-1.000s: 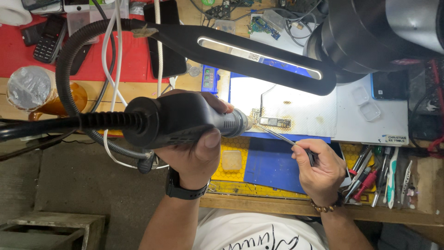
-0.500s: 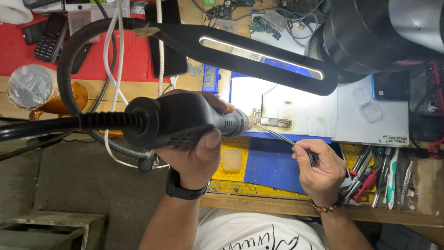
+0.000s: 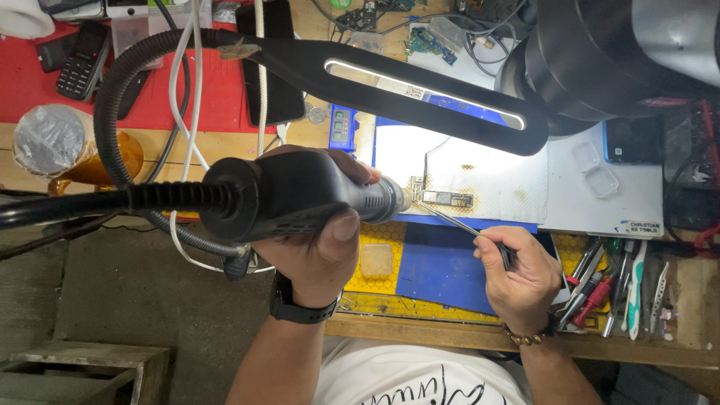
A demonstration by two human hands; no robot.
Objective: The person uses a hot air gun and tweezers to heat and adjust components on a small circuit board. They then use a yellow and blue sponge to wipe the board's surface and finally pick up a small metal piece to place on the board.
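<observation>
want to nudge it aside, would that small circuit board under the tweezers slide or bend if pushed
The circuit board looks thin, narrow and probably light, so it would likely slide on the pale mat. It probably stays stiff but fragile, given its tiny parts. The tweezers in the right hand may steady it.

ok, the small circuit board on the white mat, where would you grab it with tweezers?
Probably the right short end of the circuit board, coming from the right. It lies flat and narrow; the hot-air tool nozzle sits at its left end, and the tweezers already angle in from the lower right.
</observation>
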